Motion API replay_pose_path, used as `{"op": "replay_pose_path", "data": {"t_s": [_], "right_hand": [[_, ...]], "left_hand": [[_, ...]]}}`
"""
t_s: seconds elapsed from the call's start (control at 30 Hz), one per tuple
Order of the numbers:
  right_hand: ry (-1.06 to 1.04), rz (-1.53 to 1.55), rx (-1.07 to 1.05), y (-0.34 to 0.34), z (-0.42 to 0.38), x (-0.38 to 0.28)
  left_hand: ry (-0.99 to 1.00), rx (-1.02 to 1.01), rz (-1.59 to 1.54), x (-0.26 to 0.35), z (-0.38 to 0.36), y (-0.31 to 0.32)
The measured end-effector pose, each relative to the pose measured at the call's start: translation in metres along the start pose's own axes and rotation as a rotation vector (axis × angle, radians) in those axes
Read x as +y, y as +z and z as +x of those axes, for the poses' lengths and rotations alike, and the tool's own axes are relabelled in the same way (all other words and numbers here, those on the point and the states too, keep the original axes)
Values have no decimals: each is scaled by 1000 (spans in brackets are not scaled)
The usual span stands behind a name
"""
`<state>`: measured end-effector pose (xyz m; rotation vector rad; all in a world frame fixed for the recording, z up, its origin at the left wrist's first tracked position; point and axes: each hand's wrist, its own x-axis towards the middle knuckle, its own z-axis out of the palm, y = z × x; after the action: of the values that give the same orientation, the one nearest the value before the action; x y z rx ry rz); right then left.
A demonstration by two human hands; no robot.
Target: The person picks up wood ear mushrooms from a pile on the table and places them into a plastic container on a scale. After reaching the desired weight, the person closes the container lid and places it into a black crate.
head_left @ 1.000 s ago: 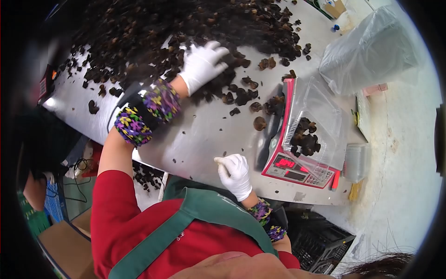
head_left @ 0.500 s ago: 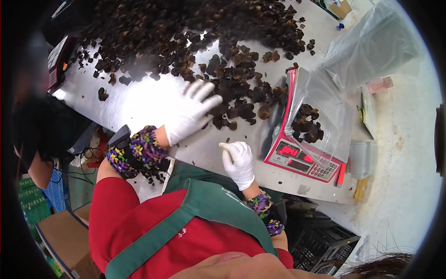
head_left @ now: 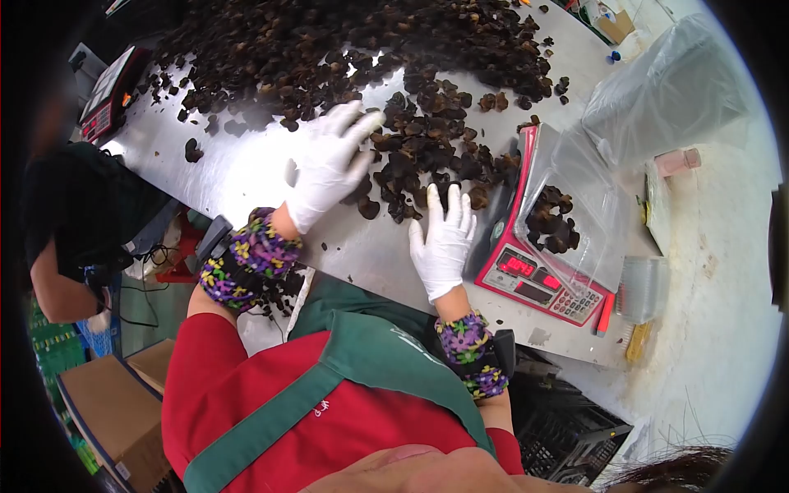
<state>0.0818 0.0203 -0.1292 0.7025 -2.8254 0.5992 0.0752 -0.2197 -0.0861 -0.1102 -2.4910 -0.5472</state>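
My left hand (head_left: 329, 168), in a white glove, is spread over the steel table at the left edge of the nearer wood ear mushrooms (head_left: 419, 148). Its fingers are open and slightly blurred; a few dark pieces lie beside it. My right hand (head_left: 444, 242), also white-gloved, reaches flat with fingers apart, its tips at the near edge of those mushrooms. To its right, a red digital scale (head_left: 538, 283) bears a clear plastic container (head_left: 588, 205) with some wood ear mushrooms (head_left: 551, 220) inside. The scale's display is lit red.
A large heap of wood ear mushrooms (head_left: 329, 49) covers the table's far side. Clear containers (head_left: 645, 287) are stacked at right, below a big clear plastic bag (head_left: 666, 90). Another person (head_left: 82, 214) and a second scale (head_left: 107, 99) are at left. Black crates (head_left: 567, 435) stand below.
My right hand has moved forward and its curled fingers have spread out. My left hand has shifted slightly left, and several mushroom pieces now lie nearer the table's front.
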Motion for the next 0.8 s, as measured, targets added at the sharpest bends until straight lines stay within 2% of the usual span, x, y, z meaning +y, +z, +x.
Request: {"op": "replay_pose_path", "data": {"t_s": [0.07,0.17,0.23,0.27,0.4,0.5,0.57,0.63,0.7,0.8], "right_hand": [[-13,-9,-57,2,-3,1],[-151,65,-12,-3,-31,6],[-136,59,31,-8,-52,7],[-109,76,39,-12,-60,9],[-46,220,113,-15,-67,15],[-27,289,151,-14,-63,14],[-23,284,164,-12,-62,15],[-22,290,174,-14,-62,14],[-7,300,181,-15,-63,15],[13,344,184,-15,-66,15]], "left_hand": [[69,-140,13,20,10,17],[214,-350,-279,30,-9,49],[326,-363,-180,49,-17,36],[315,-360,-208,53,-14,29],[107,-152,-235,29,15,42],[96,-74,-90,12,55,67],[101,-264,-163,12,67,81],[194,-498,-109,30,66,83],[323,-365,-129,42,47,88],[283,-285,-44,58,22,52]]}}
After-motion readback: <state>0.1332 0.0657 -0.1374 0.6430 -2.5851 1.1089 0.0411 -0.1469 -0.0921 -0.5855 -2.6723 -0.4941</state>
